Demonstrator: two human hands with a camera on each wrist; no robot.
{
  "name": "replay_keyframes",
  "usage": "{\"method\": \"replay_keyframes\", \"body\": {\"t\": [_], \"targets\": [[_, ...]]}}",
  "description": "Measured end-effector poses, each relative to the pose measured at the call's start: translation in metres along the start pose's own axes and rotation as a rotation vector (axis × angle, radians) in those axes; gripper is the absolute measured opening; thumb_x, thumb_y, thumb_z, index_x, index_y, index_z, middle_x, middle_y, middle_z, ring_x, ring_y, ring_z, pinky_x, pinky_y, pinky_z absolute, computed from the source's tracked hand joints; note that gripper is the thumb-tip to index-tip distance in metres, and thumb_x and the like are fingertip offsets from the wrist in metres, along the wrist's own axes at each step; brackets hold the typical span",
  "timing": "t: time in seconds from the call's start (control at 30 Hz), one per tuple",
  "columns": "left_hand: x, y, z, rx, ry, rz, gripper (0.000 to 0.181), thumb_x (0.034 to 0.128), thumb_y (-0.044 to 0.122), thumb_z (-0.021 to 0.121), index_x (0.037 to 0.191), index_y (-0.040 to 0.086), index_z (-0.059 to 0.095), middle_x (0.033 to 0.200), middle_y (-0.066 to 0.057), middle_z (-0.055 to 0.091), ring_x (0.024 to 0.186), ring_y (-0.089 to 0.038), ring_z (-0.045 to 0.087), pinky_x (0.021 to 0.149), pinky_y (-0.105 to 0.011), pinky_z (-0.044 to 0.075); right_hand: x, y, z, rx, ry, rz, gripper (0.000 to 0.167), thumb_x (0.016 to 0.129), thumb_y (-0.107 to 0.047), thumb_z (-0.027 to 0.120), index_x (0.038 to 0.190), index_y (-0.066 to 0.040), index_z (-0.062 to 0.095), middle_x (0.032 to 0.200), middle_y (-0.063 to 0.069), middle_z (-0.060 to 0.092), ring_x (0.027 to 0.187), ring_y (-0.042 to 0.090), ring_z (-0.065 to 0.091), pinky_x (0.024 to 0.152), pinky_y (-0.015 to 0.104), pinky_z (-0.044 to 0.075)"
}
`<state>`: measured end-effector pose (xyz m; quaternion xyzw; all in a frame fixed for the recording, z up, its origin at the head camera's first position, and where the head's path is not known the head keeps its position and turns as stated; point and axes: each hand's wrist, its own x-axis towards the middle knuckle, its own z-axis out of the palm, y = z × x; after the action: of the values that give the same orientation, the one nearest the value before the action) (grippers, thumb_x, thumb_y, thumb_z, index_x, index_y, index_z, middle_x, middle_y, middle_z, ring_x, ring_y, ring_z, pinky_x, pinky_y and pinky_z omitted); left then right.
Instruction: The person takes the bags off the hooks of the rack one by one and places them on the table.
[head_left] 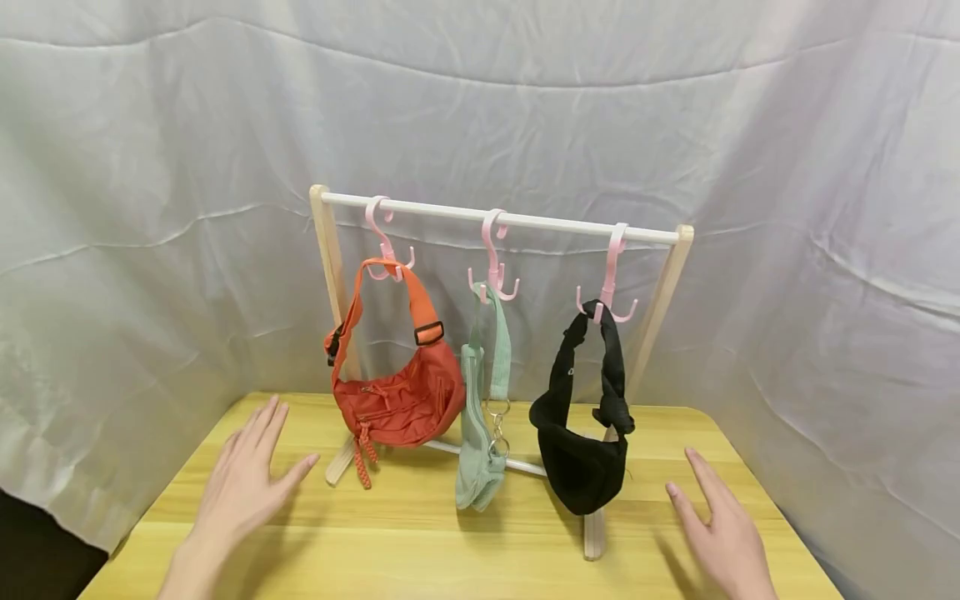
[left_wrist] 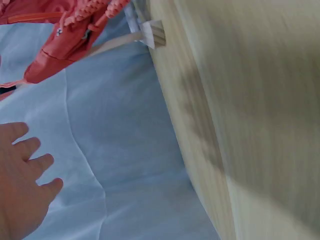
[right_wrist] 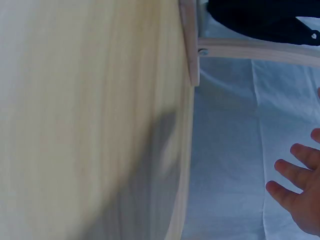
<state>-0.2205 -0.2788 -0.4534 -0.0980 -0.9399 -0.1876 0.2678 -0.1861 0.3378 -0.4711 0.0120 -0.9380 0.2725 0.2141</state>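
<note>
Three small bags hang from pink hooks on a rack. The red bag point(head_left: 405, 400) with an orange strap is on the left hook point(head_left: 384, 242). A pale green bag point(head_left: 474, 442) hangs edge-on from the middle hook point(head_left: 492, 254), and a black bag point(head_left: 581, 458) from the right hook point(head_left: 611, 275). My left hand point(head_left: 243, 479) is held over the table, fingers spread, left of the red bag and apart from it. To the right of the black bag, my right hand point(head_left: 720, 529) also has its fingers extended and touches nothing. Both wrist views show fingers holding nothing.
The rack has wooden side posts point(head_left: 660, 308), a white top bar point(head_left: 555, 222) and feet point(head_left: 594, 533) standing on the wooden table point(head_left: 420, 550). A grey curtain point(head_left: 480, 125) surrounds the back and sides. A dark patch point(head_left: 37, 550) shows at the lower left.
</note>
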Motion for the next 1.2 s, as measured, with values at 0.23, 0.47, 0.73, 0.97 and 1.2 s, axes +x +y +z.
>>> {"method": "replay_keyframes", "body": {"t": [0.23,0.47,0.73,0.97,1.2], "targets": [[0.011,0.012,-0.003,-0.104,0.136,0.026,0.090,0.0934,0.040,0.076,0.166,0.015,0.028,0.172,-0.005,0.025,0.143,-0.050,0.039,0.112,-0.070,0.031,0.002,-0.013,-0.003,0.135,0.230,-0.047,0.059,0.104,-0.021,0.066,0.159,-0.028,0.046,0.149,0.017,0.058,0.132,0.012,0.057,0.106,0.013,0.040],[0.022,0.024,-0.008,-0.176,0.247,0.043,0.086,0.0918,0.029,0.079,0.164,0.019,0.034,0.168,-0.003,0.035,0.141,-0.046,0.044,0.104,-0.070,0.039,0.011,-0.028,-0.002,0.260,0.375,-0.129,0.057,0.099,-0.005,0.069,0.151,-0.023,0.056,0.145,0.010,0.063,0.121,-0.020,0.049,0.094,0.000,0.039],[0.041,0.034,-0.004,-0.210,0.364,0.136,0.078,0.0929,0.022,0.075,0.161,0.012,0.040,0.162,-0.010,0.044,0.137,-0.042,0.050,0.102,-0.062,0.044,0.024,-0.049,-0.006,0.345,0.452,-0.204,0.054,0.098,0.003,0.067,0.148,-0.017,0.060,0.141,0.009,0.066,0.118,-0.011,0.060,0.094,0.005,0.046],[0.057,0.039,-0.004,-0.231,0.419,0.189,0.067,0.0997,0.027,0.068,0.159,0.009,0.042,0.160,-0.012,0.047,0.133,-0.043,0.054,0.094,-0.059,0.048,0.040,-0.059,-0.011,0.404,0.464,-0.327,0.052,0.096,0.010,0.064,0.146,-0.005,0.060,0.141,0.016,0.065,0.123,0.000,0.063,0.099,0.009,0.047],[0.073,0.044,-0.005,-0.266,0.452,0.206,0.062,0.1033,0.030,0.065,0.158,0.011,0.045,0.158,-0.011,0.049,0.138,-0.037,0.052,0.109,-0.052,0.045,0.054,-0.088,-0.021,0.461,0.532,-0.434,0.048,0.093,0.016,0.063,0.140,0.006,0.061,0.134,0.028,0.064,0.119,0.000,0.065,0.099,0.011,0.048]]}}
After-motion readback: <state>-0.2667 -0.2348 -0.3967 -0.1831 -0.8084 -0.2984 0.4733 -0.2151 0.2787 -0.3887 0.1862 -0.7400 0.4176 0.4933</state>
